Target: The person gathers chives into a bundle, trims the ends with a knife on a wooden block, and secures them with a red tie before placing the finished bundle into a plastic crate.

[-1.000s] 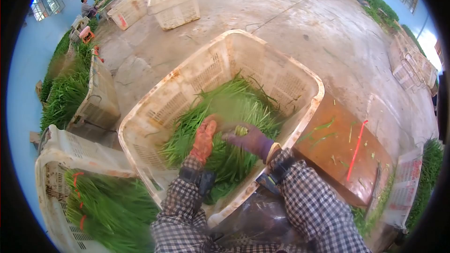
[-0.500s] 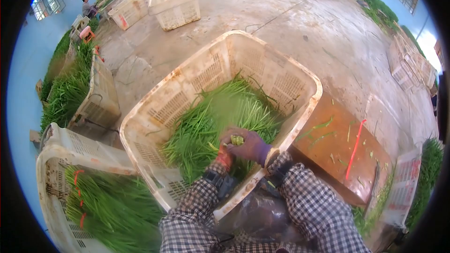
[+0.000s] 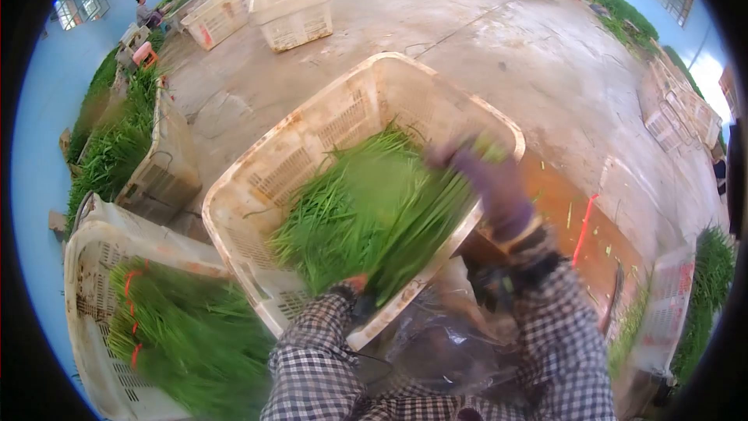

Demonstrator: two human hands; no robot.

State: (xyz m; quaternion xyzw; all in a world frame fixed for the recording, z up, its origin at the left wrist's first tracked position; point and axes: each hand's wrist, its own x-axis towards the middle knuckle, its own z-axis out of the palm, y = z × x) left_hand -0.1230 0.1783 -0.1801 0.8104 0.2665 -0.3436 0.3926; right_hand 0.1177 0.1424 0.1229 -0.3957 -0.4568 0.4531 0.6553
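My right hand, in a purple glove and smeared by motion, is at the right rim of a white plastic crate. It grips a bunch of long green chives near the pale stem ends; the leaves slant down and left over the crate's near side. A bit of my left hand shows reddish at the near rim, beside the lower leaf ends; its fingers are hidden beneath the greens. A heap of loose chives lies inside the crate.
At the left stands another crate of chives with a red tie. A brown board with scraps and a red strip is at the right. Further crates stand behind. A seated person is far left.
My hands were together over the crate, around the stem ends. Now the right hand has moved up and right with the bunch, stretching it across; the left has drawn down to the near rim.
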